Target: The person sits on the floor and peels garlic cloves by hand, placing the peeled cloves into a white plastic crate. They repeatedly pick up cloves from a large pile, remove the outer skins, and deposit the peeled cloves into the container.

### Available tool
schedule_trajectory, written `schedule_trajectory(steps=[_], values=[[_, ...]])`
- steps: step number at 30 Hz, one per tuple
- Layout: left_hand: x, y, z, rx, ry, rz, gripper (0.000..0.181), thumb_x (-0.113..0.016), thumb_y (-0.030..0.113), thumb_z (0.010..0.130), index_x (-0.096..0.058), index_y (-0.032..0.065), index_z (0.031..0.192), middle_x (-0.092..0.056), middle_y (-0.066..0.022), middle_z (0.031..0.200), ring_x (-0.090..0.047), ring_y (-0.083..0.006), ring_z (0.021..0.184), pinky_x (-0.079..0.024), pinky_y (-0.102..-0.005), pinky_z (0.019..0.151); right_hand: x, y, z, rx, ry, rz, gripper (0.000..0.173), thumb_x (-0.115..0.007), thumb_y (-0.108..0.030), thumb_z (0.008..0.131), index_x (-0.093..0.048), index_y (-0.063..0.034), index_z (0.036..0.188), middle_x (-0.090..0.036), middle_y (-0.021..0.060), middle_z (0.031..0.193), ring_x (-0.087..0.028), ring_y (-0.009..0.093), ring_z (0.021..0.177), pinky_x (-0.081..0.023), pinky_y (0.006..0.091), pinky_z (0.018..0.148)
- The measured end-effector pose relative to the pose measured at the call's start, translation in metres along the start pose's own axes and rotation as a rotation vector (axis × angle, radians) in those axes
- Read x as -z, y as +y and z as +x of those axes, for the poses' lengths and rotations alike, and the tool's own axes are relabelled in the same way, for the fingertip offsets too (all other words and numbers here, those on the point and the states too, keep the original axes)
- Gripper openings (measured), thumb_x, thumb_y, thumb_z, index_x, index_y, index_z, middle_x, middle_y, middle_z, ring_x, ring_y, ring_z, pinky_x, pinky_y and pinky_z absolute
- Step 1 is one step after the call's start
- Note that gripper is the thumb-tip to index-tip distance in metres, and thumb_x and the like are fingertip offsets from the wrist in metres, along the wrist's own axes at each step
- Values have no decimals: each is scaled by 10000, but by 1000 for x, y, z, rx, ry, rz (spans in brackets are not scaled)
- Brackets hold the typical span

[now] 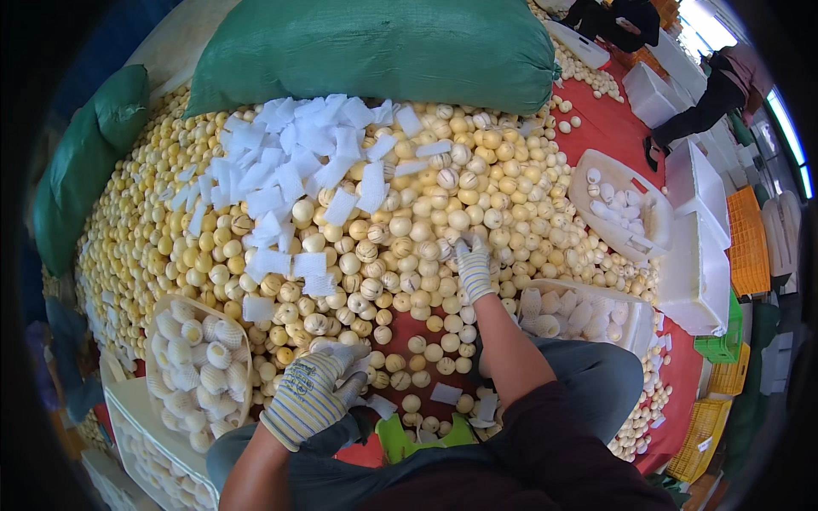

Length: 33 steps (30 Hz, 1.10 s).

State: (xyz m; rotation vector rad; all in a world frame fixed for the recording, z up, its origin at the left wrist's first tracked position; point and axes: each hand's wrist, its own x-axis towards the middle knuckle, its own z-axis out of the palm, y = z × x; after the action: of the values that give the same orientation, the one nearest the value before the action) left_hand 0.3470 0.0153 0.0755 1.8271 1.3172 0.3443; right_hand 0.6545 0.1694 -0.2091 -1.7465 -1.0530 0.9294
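My left hand, in a striped knit glove bearing print, is at the near edge of a heap of pale yellow pepino melons. A white foam net sleeve sits between its thumb and fingers. Further out, my right hand, gloved likewise, reaches onto the heap with its fingertips apart among the fruit. No fruit shows lifted in it. Flat foam net sleeves lie in a loose pile on the melons, and some single ones are scattered nearer my left hand.
A tub of sleeved melons stands left; a box of them is by my right knee. Another tub lies beyond. A large green sack borders the heap. White foam boxes and a person are right.
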Motion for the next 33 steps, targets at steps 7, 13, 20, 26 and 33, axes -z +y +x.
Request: schedule_trajectory(steps=[7, 13, 20, 26, 33], values=[[13, -4, 4, 31, -104, 218, 436, -669, 175, 836, -585, 53, 1246, -656, -170, 959, -629, -360, 831, -493, -438, 760, 8, -44, 134, -86, -39, -495, 566, -682, -245, 827, -507, 44, 1281, -594, 236, 1256, -577, 345, 1174, -448, 398, 1011], [12, -6, 9, -18, -127, 199, 479, -665, 188, 819, -559, 12, 1251, -649, -166, 992, -624, -353, 833, -489, -435, 758, -14, -40, 130, -49, -36, -688, 642, -741, -304, 778, -498, 4, 1287, -551, 216, 1305, -552, 328, 1202, -441, 375, 1023], [14, -8, 8, -40, -55, 166, 477, -681, 158, 814, -569, 31, 1260, -653, -177, 1002, -633, -353, 876, -510, -433, 740, 6, -46, 134, -214, -287, -381, 429, -717, -314, 821, -587, -22, 1108, -641, 118, 995, -629, 229, 844, -511, 353, 744], [19, -26, 1, 138, 283, -254, 432, -619, 57, 882, -542, 10, 1304, -636, -164, 1143, -663, -208, 939, -546, -309, 780, -15, -99, 10, -191, -703, 676, 425, -679, -256, 909, -537, -26, 1237, -608, 45, 943, -593, 138, 762, -468, 282, 640], [29, -30, -7, 129, 375, -729, 557, -605, 36, 898, -396, -43, 1408, -567, -145, 1268, -552, -175, 1163, -460, -294, 999, -32, -215, -156, 18, -926, 661, 672, -725, -382, 877, -461, 5, 1359, -603, 78, 1157, -595, 149, 1021, -507, 285, 862]])
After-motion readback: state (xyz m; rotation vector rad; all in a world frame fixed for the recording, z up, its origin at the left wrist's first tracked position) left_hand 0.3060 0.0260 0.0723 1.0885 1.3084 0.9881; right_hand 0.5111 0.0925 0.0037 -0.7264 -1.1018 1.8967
